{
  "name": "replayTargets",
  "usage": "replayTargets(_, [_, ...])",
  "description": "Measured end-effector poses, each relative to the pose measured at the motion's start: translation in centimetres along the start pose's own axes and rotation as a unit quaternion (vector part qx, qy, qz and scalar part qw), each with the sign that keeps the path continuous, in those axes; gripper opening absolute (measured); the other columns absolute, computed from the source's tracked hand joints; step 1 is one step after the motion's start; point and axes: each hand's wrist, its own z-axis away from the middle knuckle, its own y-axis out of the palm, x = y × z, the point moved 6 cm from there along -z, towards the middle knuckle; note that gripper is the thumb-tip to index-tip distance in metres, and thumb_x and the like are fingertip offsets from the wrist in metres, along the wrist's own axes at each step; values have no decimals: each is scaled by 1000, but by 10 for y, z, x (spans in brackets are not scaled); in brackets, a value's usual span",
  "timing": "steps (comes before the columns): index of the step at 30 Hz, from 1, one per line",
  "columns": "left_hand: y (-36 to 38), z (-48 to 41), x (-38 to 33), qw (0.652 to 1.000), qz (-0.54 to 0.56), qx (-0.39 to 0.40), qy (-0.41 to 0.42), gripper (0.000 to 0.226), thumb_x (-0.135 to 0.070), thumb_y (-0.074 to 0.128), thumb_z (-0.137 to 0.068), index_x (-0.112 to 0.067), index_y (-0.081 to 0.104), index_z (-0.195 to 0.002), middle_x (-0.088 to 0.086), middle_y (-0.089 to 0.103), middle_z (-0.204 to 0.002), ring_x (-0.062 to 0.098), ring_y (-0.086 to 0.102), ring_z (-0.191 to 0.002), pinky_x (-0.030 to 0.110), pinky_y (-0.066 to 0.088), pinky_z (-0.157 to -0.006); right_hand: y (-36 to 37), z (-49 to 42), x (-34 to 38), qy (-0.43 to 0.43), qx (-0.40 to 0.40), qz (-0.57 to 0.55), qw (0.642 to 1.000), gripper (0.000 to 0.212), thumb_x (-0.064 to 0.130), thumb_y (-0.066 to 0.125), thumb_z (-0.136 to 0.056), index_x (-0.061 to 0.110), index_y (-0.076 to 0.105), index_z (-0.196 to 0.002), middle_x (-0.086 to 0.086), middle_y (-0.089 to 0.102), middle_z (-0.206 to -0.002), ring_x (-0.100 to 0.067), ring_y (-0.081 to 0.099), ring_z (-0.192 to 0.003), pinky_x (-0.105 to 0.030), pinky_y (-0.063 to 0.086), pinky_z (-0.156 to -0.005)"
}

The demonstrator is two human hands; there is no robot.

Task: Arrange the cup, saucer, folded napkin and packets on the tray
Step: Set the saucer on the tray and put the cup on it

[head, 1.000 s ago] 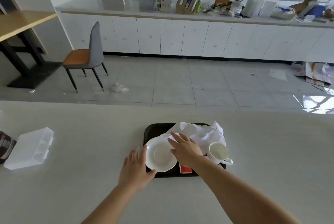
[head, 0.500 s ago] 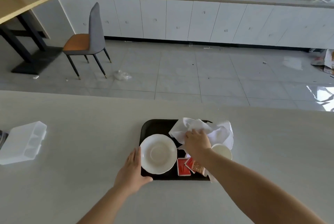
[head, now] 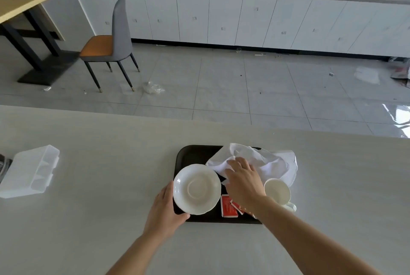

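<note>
Head view looks down on a pale counter [head: 88,219] where a dark tray [head: 193,154] sits in front of the person. A white saucer [head: 197,189] lies on the tray's near left part. The left hand [head: 164,210] rests against the tray's left near corner with its fingers straight along the edge beside the saucer and its thumb on the near rim. The right hand [head: 243,180] reaches over the tray, fingers bent down into a crumpled white napkin [head: 270,161] and bunching the cloth – the thumb is hidden. The napkin covers the far right corner and spills past the tray's right edge. Red packets [head: 228,207] lie on the near side, partly under the right wrist. The white cup [head: 277,191] stands upright at the right edge – on the tray or off it, I cannot tell. A clear plastic container [head: 31,172] sits well apart to the left.
</note>
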Motion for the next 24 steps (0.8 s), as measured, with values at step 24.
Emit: replayTargets(24, [0, -36, -7, 999, -31, -33, 1, 92, -22, 75, -75, -22, 24, -151, -7, 45, -145, 20, 40, -123, 29, 38, -101, 18, -27, 9, 251, 9, -279, 927, 17, -5, 45, -68, 7, 53, -57, -5, 50, -53, -20, 39, -50, -30, 32, -47])
